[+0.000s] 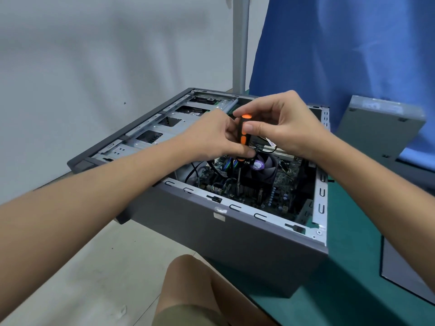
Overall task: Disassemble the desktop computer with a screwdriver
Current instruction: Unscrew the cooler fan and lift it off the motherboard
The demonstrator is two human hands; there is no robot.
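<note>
Green mat-covered table (357,274) on the right, pale tiled floor (77,267) lower left, plain light wall (94,55) behind, grey pole (240,43) up the middle, blue cloth (341,55) hanging at right. Open grey computer case (235,243) lies on its side on the table, open face up, left end seems to stick out past the table edge over the floor. Drive bays (150,137) along its far-left side, board and round fan (264,169) with purple sticker in the middle. Screwdriver (243,134), black-and-orange handle, is above the middle of the case: long axis near vertical, orange cap up, metal shaft pointing down into the case, tip down at the finned block just beside the fan. Left hand (211,137) pinches the lower handle, fingers curled round it. Right hand (284,123) pinches the upper handle between thumb and fingertips. Both forearms reach in from the near side. Grey metal box (379,130) stands well right of the case, flat grey panel (407,267) on the mat near right. Person's bare knee (188,278) below the case.
</note>
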